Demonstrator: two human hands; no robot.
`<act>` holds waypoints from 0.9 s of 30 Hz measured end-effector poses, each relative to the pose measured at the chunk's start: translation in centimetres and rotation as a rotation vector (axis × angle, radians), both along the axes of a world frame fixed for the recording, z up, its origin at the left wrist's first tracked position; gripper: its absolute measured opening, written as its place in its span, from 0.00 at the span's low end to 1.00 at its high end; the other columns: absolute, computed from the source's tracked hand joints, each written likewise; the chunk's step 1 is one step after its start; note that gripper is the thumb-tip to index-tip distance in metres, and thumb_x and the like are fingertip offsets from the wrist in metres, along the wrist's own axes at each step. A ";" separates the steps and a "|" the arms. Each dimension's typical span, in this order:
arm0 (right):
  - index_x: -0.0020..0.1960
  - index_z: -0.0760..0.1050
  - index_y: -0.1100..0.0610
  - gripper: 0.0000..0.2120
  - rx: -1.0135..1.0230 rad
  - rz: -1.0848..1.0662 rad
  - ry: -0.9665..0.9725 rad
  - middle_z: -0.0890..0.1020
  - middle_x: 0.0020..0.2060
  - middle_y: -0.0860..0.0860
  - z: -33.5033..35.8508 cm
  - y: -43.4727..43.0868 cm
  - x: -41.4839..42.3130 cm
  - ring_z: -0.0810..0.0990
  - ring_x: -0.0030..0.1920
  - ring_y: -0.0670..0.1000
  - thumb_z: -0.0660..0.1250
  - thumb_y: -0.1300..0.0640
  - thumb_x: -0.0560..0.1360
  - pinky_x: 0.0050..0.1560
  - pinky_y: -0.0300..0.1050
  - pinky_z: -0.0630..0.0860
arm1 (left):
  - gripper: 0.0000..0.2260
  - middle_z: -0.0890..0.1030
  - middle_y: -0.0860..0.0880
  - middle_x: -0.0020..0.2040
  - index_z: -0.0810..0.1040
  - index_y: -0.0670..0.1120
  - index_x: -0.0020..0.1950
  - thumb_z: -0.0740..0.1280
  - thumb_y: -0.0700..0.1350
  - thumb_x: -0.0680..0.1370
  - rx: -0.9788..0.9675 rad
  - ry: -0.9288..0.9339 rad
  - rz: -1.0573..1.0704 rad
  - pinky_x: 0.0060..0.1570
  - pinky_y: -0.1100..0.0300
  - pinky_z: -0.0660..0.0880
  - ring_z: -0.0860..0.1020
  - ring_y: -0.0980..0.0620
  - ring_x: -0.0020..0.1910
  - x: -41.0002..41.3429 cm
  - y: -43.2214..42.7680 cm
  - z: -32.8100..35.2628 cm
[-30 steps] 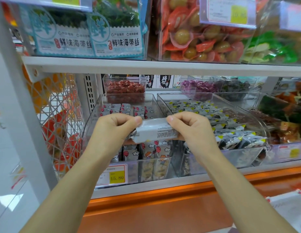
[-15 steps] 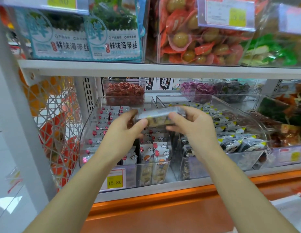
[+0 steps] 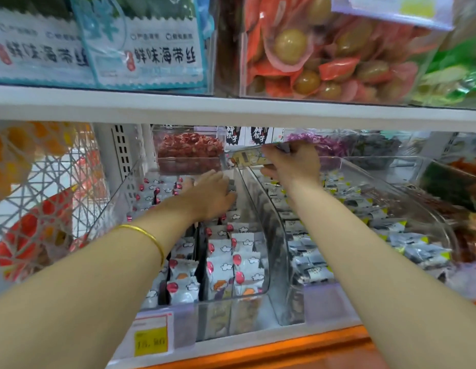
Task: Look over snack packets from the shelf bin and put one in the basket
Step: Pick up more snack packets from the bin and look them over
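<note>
Pinching one end of a snack packet (image 3: 246,157), the right hand (image 3: 291,165) holds it up at the far end of the shelf, above the wall where the two clear bins meet. The fingers are curled over the top of the packet and the thumb is under it. The packet lies almost level and sticks out to the left of the hand. Its print is too blurred to read.

The left hand (image 3: 211,194) reaches palm down into the left bin (image 3: 117,201), with its fingers on the far rows of packets. Whether the fingers are closed on one of them or just lying on top cannot be told. A gold bangle (image 3: 147,235) sits on the left forearm.

The left bin holds rows of upright white packets (image 3: 220,265) printed with red balloons and clouds. The right bin (image 3: 444,227) holds a loose heap of dark and white packets (image 3: 311,259). A yellow price tag (image 3: 151,342) is fixed to the near edge below the left bin.

Behind the left bin, a small clear box (image 3: 189,147) holds red snacks. The upper shelf (image 3: 231,110) carries blue and white seaweed bags (image 3: 151,49) on the left and a clear box of wrapped eggs (image 3: 324,54) to the right. A white wire rack (image 3: 40,182) stands at the far left.
</note>
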State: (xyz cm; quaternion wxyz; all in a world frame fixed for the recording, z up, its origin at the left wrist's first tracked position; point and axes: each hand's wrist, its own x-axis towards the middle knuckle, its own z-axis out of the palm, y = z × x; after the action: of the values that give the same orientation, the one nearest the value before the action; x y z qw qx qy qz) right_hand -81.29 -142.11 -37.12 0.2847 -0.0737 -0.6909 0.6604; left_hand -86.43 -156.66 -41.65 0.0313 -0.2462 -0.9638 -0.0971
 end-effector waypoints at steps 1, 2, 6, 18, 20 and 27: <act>0.50 0.71 0.72 0.14 0.018 0.006 0.015 0.79 0.47 0.65 -0.1 0.0 -0.4 0.81 0.48 0.63 0.70 0.63 0.72 0.38 0.41 0.82 | 0.19 0.67 0.44 0.68 0.69 0.43 0.61 0.50 0.55 0.80 -0.027 0.000 -0.001 0.67 0.34 0.54 0.60 0.44 0.72 -0.4 0.2 0.0; 0.49 0.71 0.72 0.14 0.042 0.009 0.028 0.78 0.44 0.64 -0.1 0.0 -0.9 0.80 0.48 0.63 0.70 0.62 0.72 0.40 0.44 0.82 | 0.18 0.67 0.45 0.68 0.70 0.45 0.59 0.50 0.55 0.80 -0.045 0.000 -0.001 0.67 0.33 0.53 0.60 0.45 0.72 -0.7 0.4 -0.1; 0.44 0.68 0.63 0.09 0.259 -0.067 0.066 0.79 0.44 0.63 -0.2 -0.7 -2.6 0.80 0.49 0.62 0.69 0.62 0.71 0.50 0.57 0.78 | 0.15 0.74 0.45 0.49 0.65 0.50 0.32 0.53 0.53 0.78 -0.003 -0.005 0.028 0.62 0.37 0.61 0.71 0.43 0.57 -0.8 0.6 0.1; 0.54 0.71 0.58 0.13 1.422 0.039 -0.070 0.79 0.49 0.56 -0.2 -3.6 -5.9 0.76 0.51 0.57 0.70 0.60 0.72 0.44 0.44 0.68 | 0.16 0.78 0.39 0.50 0.76 0.35 0.49 0.54 0.45 0.81 0.238 0.093 -0.043 0.56 0.47 0.71 0.75 0.42 0.50 1.2 -3.1 1.1; 0.55 0.72 0.57 0.11 1.516 0.016 -0.138 0.78 0.51 0.57 -0.3 -4.0 -6.0 0.75 0.55 0.58 0.69 0.61 0.73 0.47 0.46 0.68 | 0.17 0.77 0.39 0.52 0.75 0.34 0.50 0.53 0.46 0.81 0.189 0.099 0.007 0.58 0.47 0.70 0.75 0.42 0.53 0.5 -3.5 1.2; 0.62 0.74 0.55 0.16 1.641 0.144 -0.455 0.68 0.65 0.59 -0.1 -4.2 -6.5 0.66 0.64 0.62 0.59 0.65 0.77 0.63 0.54 0.65 | 0.09 0.73 0.44 0.62 0.66 0.47 0.46 0.50 0.48 0.79 -0.059 -0.007 0.054 0.68 0.37 0.53 0.67 0.46 0.64 -1.6 -2.2 0.0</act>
State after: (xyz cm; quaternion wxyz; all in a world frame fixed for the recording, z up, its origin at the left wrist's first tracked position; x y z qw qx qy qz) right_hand -87.75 -146.28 -37.21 0.0596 0.0693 -0.9938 -0.0635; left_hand -88.05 -158.86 -41.69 0.0232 -0.2206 -0.9726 -0.0688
